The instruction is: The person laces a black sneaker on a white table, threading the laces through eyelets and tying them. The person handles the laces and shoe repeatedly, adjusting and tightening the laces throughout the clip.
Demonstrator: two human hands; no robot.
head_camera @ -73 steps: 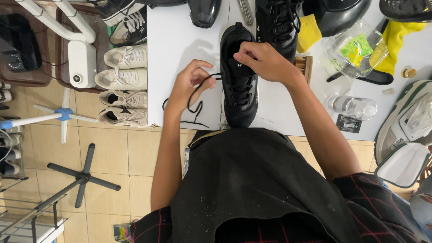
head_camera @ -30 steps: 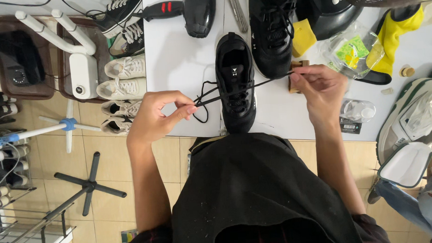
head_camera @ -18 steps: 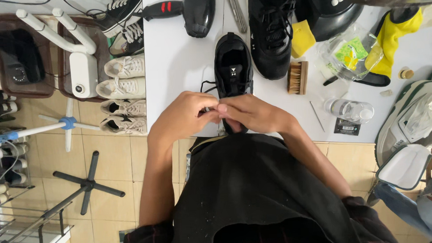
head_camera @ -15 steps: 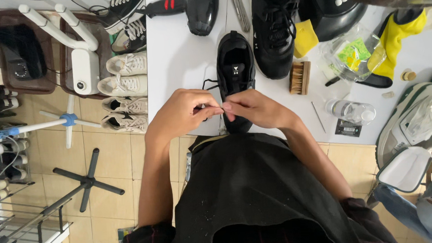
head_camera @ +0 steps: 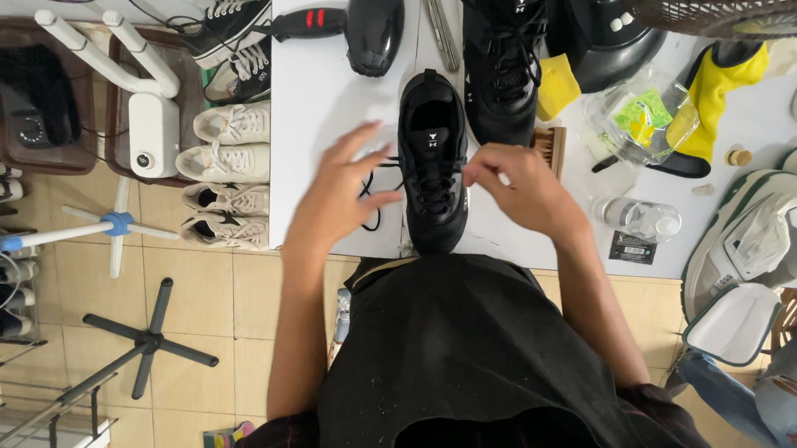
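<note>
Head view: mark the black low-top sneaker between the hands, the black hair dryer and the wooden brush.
black low-top sneaker [head_camera: 432,159], head view, on its laced tongue.
black hair dryer [head_camera: 374,21], head view, on its rounded body.
wooden brush [head_camera: 554,148], head view, on the visible part beside the right hand.

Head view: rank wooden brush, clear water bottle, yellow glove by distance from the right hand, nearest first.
From the right hand:
1. Wooden brush, just above the hand, beside the black shoes.
2. Clear water bottle, lying to its right near the table edge.
3. Yellow glove, far right, up the table.

Hands [head_camera: 342,195] now apart, beside shoe [head_camera: 433,163]
</note>
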